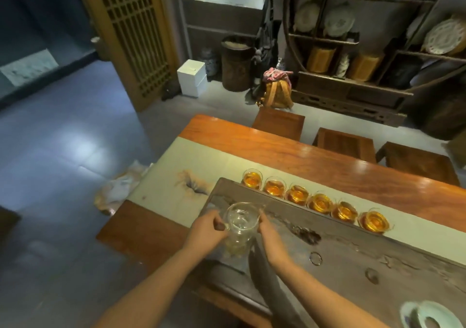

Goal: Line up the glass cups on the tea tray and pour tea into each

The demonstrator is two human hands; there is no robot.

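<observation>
Glossy wooden table (327, 156), glass cups (320, 202)

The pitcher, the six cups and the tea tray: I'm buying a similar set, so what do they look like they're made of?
Pitcher: clear glass, since the tray shows through its wall.
Six cups: also clear, glossy glass, amber tea visible through the sides.
Tea tray: dark grey and matte, with uneven carved-looking relief; probably stone, though dark wood can't be ruled out.
</observation>
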